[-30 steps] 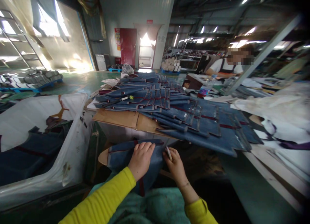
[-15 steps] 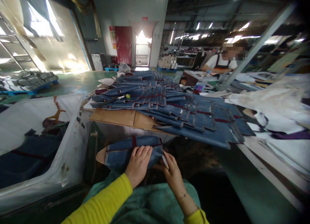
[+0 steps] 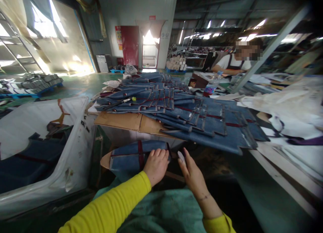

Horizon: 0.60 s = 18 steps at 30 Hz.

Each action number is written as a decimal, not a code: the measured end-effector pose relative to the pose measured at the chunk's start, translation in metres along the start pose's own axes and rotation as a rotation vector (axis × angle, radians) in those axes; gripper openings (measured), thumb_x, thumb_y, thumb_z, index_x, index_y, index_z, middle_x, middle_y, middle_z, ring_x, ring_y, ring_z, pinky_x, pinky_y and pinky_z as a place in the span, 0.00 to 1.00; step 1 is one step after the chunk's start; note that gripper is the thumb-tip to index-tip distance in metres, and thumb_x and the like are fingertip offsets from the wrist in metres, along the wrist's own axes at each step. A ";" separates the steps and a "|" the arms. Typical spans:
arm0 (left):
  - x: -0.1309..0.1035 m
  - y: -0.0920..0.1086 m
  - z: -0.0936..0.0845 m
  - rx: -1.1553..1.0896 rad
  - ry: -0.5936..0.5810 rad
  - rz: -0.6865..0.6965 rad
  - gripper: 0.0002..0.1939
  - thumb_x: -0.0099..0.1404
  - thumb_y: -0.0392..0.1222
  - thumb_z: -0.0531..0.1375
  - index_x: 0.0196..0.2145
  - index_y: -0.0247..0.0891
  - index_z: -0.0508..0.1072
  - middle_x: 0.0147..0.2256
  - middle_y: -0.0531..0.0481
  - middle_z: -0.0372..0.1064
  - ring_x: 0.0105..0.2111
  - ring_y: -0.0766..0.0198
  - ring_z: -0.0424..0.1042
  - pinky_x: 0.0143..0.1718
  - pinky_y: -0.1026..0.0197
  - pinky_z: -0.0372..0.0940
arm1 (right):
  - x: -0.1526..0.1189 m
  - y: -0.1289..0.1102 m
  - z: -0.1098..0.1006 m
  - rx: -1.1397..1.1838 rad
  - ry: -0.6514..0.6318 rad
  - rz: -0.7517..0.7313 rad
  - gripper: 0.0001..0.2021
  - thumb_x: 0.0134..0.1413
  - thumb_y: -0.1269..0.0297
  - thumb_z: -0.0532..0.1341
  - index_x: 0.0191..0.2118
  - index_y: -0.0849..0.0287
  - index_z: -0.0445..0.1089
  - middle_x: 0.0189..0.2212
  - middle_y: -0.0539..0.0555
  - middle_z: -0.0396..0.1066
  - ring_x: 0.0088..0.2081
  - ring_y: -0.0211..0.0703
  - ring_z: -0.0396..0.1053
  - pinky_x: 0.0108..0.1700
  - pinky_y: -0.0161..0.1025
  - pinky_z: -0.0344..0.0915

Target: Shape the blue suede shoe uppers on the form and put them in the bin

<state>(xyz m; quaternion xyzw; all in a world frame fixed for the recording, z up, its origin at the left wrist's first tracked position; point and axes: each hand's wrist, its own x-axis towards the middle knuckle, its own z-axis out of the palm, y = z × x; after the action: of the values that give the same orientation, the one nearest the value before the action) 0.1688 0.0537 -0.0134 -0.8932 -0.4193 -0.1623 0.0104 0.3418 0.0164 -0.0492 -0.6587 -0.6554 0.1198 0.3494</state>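
Note:
A blue fabric piece (image 3: 126, 162) with dark red strips is drawn over a narrow board in front of my lap. The board's bare tan tip (image 3: 105, 161) sticks out at the left. My left hand (image 3: 156, 166) is closed over the right end of the fabric piece, fingers together and bent over its edge. Just right of it, apart from the fabric, my right hand (image 3: 193, 174) pinches a small flat white tool (image 3: 181, 158) between thumb and fingers; its exact kind is unclear.
Blue pieces with dark red strips lie stacked on the table (image 3: 117, 123) ahead, on cardboard. A white bin (image 3: 78, 149) at the left holds more blue pieces. A plastic bottle (image 3: 210, 87) stands behind the stack. A person (image 3: 230, 64) works at the back right, near a slanted post (image 3: 272, 46).
My left hand has slid right along the fabric piece to its end. My right hand has moved right, away from the fabric, still with the white tool.

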 end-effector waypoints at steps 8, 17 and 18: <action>-0.005 -0.007 -0.005 -0.068 -0.014 -0.016 0.16 0.67 0.41 0.51 0.52 0.37 0.63 0.44 0.46 0.66 0.44 0.57 0.62 0.45 0.53 0.60 | 0.016 -0.031 -0.006 -0.179 0.016 -0.254 0.17 0.61 0.62 0.50 0.54 0.54 0.65 0.46 0.57 0.66 0.44 0.46 0.64 0.48 0.44 0.65; -0.023 -0.021 -0.016 -0.084 -0.015 -0.077 0.16 0.68 0.39 0.49 0.52 0.37 0.63 0.41 0.45 0.66 0.43 0.58 0.63 0.46 0.54 0.61 | 0.008 -0.038 0.023 -0.139 0.005 -0.302 0.16 0.60 0.66 0.50 0.52 0.53 0.67 0.44 0.57 0.67 0.45 0.48 0.63 0.46 0.46 0.67; -0.025 -0.023 -0.017 -0.088 -0.017 -0.086 0.16 0.68 0.38 0.49 0.52 0.37 0.64 0.41 0.45 0.66 0.43 0.58 0.63 0.46 0.54 0.61 | 0.007 -0.041 0.026 -0.134 0.001 -0.306 0.16 0.60 0.66 0.51 0.52 0.52 0.67 0.44 0.57 0.67 0.45 0.48 0.63 0.46 0.46 0.67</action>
<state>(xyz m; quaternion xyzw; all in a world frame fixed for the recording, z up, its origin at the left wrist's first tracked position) 0.1315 0.0473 -0.0070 -0.8752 -0.4500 -0.1731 -0.0394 0.2948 0.0264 -0.0411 -0.5729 -0.7546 0.0209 0.3193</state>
